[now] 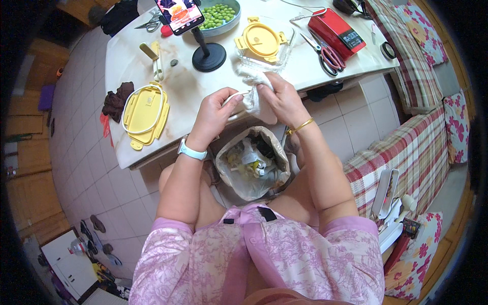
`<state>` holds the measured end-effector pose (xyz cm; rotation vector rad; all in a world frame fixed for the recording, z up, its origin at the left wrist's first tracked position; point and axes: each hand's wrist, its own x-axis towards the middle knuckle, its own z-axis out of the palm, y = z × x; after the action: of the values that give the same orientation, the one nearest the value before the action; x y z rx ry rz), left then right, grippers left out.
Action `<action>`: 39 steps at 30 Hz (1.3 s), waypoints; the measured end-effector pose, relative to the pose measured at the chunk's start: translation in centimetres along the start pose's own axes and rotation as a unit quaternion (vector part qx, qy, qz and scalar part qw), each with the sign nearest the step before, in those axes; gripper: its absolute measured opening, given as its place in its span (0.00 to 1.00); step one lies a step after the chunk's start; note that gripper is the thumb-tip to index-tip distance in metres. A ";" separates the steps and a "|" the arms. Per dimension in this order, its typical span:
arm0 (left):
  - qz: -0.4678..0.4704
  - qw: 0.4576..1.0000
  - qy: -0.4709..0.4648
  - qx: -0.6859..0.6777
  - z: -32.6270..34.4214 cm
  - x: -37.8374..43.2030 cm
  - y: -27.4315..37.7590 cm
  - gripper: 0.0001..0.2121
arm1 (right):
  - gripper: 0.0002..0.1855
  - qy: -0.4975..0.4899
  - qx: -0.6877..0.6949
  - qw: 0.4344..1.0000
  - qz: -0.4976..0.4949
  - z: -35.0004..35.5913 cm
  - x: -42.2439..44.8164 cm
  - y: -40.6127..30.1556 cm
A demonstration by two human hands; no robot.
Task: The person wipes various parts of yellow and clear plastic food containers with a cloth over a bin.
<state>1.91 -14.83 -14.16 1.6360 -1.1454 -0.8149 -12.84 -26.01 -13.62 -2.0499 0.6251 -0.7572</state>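
My left hand pinches a thin white band, which looks like a lid's sealing ring. Bunched in my right hand is a white cloth, wrapped against the band. Both hands meet above the table's front edge. To the left lies a yellow plastic lid with a white sealing ring loosely on top of it. Just beyond my hands, a smaller yellow lid rests on a clear container.
Below my hands stands a lined waste bin with rubbish inside. On the marble-look table are a phone on a stand, a bowl of green fruit, scissors, a red box, a peeler-like tool and a dark cloth.
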 end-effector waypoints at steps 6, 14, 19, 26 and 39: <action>-0.050 0.976 -0.040 -0.208 -0.4 -0.4 1.1 0.11 | 0.16 -0.042 0.382 0.913 0.139 0.1 -0.1 -0.9; -0.053 0.950 0.069 -0.301 -0.7 -0.8 0.3 0.05 | 0.17 0.051 0.288 0.947 0.134 0.4 0.3 1.5; -0.028 0.932 0.131 -0.337 -1.3 -0.8 0.0 0.04 | 0.18 0.115 0.230 0.953 0.164 -0.7 0.6 0.6; -0.036 0.966 0.054 -0.251 -1.7 -1.2 0.2 0.11 | 0.21 0.111 0.684 0.705 0.154 -2.8 0.9 0.4; 0.052 0.997 -0.003 -0.059 0.1 -2.0 -0.6 0.11 | 0.16 -0.082 0.031 0.993 -0.075 2.4 -0.8 -1.8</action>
<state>1.34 -12.90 -14.78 1.4662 -1.1549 -0.8061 -11.43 -23.31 -13.45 -2.0930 0.3538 -0.6762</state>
